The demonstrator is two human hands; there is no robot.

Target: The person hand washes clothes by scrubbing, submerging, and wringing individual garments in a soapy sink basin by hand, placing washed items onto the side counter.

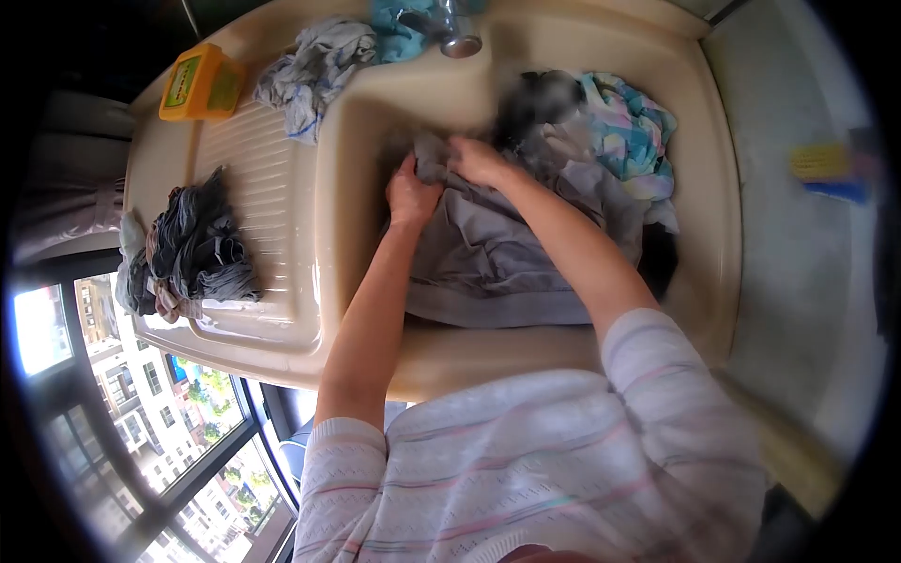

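Observation:
Grey wet-looking cloth (479,244) lies spread in the beige sink basin (699,122). Both hands grip its far end: my left hand (413,194) has its fingers closed on the cloth at the basin's left side, and my right hand (477,160) pinches it just to the right. A small bunched piece of the cloth stands up between the two hands. To the right of my right hand lie a dark cloth (537,105) and a blue, white and pink patterned cloth (627,131). The fingertips are partly hidden in the fabric.
A faucet (460,39) overhangs the sink's back edge. On the ribbed washboard (267,178) at left lie dark clothes (202,246); a grey-white cloth (319,73) and a yellow container (201,83) are behind. A window (178,403) is at lower left.

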